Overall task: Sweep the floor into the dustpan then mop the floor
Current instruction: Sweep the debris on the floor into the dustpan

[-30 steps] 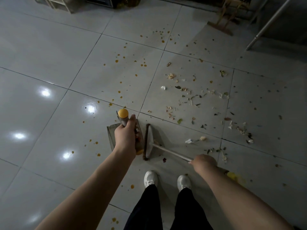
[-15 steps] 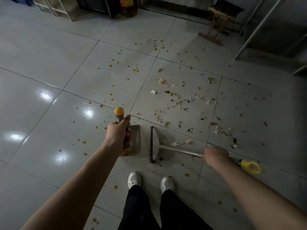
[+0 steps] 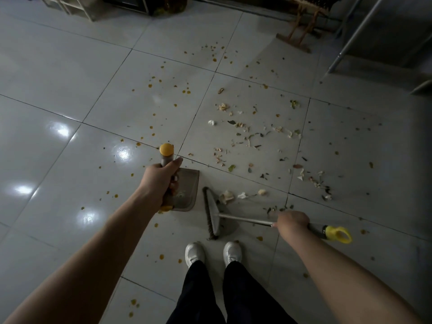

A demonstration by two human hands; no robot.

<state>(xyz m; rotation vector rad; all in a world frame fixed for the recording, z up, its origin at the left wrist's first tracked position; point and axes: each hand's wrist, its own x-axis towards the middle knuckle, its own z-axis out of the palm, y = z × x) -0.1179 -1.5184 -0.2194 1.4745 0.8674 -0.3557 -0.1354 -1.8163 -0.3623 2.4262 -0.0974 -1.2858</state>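
Two tools in play, both gripped. Left hand (image 3: 159,183) has fingers (image 3: 174,183) curled tight round the dustpan (image 3: 187,192) handle, thumb along the shaft, yellow cap just past the thumb tip; the pan sits on the tile directly under and beside those fingers. Right hand (image 3: 291,222) is closed round the broom (image 3: 211,216) shaft, fingers wrapped underneath and mostly hidden; yellow hang loop behind the palm, bristle head out ahead of the knuckles, just beside the pan but apart from it.

Most debris (image 3: 247,136) lies well beyond the broom head, away from both hands; a few scraps sit touching or just behind the head, on its far side from the pan.

Risks, as I judge them:
- Gap between bristles and pan lip: a fast stroke flicks scraps past the pan.
- Pan lip not flat: fines slide under it.
- Orange droplets (image 3: 168,85) look wet or sticky; bristles may smear them. Leave those for the mop.
- Shoes (image 3: 211,252) close behind the broom head: trampling scraps.
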